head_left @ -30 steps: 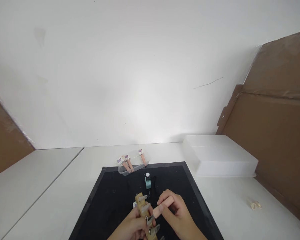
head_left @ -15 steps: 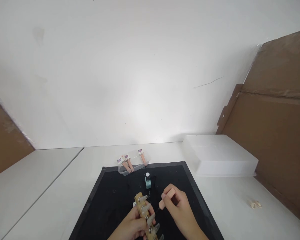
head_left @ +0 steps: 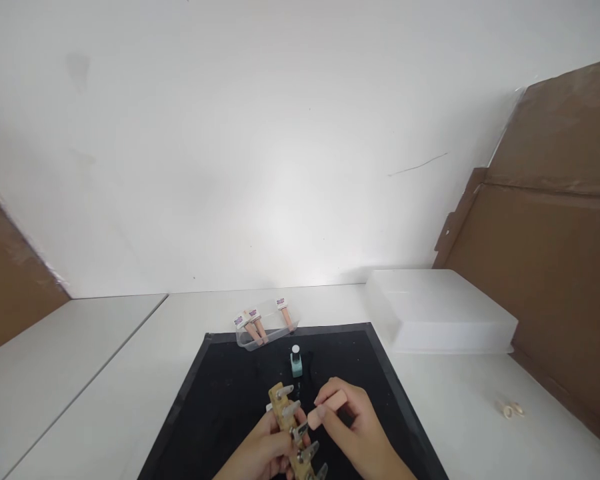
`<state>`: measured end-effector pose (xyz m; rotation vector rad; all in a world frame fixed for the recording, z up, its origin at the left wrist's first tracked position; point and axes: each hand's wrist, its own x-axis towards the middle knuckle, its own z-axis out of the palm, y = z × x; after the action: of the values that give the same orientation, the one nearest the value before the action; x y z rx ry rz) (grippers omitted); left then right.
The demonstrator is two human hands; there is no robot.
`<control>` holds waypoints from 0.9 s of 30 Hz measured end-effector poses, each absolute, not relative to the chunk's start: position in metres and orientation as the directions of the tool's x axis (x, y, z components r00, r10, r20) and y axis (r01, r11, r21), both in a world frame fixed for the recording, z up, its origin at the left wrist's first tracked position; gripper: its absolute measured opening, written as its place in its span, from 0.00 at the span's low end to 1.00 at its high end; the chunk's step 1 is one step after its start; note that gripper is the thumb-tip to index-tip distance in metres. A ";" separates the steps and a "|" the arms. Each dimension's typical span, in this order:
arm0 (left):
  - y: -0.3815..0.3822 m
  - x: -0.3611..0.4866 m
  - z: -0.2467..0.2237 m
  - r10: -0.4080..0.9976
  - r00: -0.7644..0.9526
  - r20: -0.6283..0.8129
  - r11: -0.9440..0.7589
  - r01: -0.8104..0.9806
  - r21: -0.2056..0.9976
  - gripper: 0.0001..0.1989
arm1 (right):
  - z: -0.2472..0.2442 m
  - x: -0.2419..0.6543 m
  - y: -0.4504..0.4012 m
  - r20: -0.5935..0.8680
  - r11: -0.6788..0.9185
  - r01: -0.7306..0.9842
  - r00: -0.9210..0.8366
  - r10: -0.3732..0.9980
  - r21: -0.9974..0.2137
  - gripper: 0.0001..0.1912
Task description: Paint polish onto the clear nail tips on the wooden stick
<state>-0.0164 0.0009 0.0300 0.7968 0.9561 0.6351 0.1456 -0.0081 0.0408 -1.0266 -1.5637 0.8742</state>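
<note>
My left hand [head_left: 267, 445] is closed around a wooden bar [head_left: 276, 393] that slants toward me. Several clear false nail tips [head_left: 291, 408] stick out along the bar's right side on metal mounts. Between the thumb and fingers of my right hand [head_left: 357, 427] is a peach-handled nail polish brush [head_left: 329, 409]. Its dark tip points down-left and meets or nearly touches one of the middle nail tips; whether they touch I cannot tell. Beyond both hands, a small teal nail polish bottle [head_left: 297, 367] with a dark neck and white top stands on the black mat [head_left: 220, 393].
At the mat's far edge lies a clear tray [head_left: 250, 346] with peach-handled, white-labelled nail polish bottles [head_left: 285, 313]. A white plastic box [head_left: 445, 313] sits at the back right. Small cream rings [head_left: 508, 411] lie on the right of the white table [head_left: 460, 407]. Cardboard [head_left: 545, 273] walls the right side.
My right hand has moved slightly left and down, bringing the brush from beside the bar to a middle nail tip. The bar has tilted only slightly in my left hand.
</note>
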 end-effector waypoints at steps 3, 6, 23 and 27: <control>-0.001 -0.017 0.033 0.766 0.420 -0.487 0.578 -0.115 0.808 0.17 | 0.039 0.145 -0.005 0.334 0.341 0.174 -0.071 0.940 -0.924 0.12; -0.001 -0.017 0.032 0.768 0.428 -0.476 0.571 -0.121 0.812 0.16 | 0.037 0.145 -0.003 0.337 0.333 0.167 -0.009 0.942 -0.928 0.12; 0.000 -0.015 0.034 0.770 0.421 -0.479 0.571 -0.120 0.812 0.15 | 0.044 0.145 -0.010 0.447 0.469 0.207 -0.145 0.883 -0.859 0.06; 0.000 -0.016 0.034 0.767 0.411 -0.493 0.584 -0.129 0.801 0.17 | 0.039 0.144 -0.007 0.432 0.444 0.270 -0.104 0.896 -0.854 0.07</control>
<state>-0.0157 0.0000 0.0341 0.7591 0.9927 0.6379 0.1437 -0.0066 0.0389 -1.0348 -1.6298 0.7338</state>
